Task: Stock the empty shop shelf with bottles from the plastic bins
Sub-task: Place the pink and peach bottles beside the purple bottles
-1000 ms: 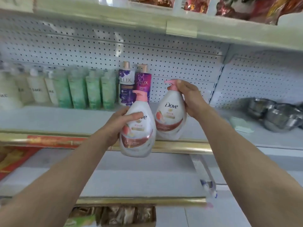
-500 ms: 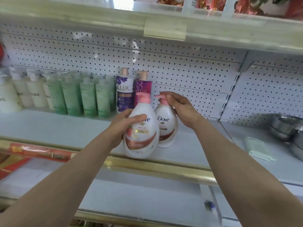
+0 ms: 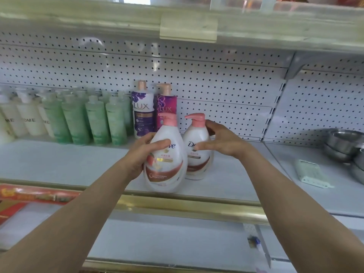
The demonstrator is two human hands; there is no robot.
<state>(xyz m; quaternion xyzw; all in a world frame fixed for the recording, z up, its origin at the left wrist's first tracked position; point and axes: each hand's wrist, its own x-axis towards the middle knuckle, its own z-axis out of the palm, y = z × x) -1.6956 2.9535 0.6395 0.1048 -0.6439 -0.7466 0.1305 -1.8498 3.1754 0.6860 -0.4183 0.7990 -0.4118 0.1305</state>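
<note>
The shelf (image 3: 59,164) is stocked up to the Lux bottles (image 3: 142,115), one Dove bottle (image 3: 197,156) stands near them within the loosely spread fingers (image 3: 213,126) of the right hand (image 3: 224,143), and the left hand (image 3: 140,154) grips a second Dove bottle (image 3: 167,168) at the front edge, with much room left.

Steel bowls (image 3: 343,141), pale packet (image 3: 311,173), red banner (image 3: 37,195)
</note>
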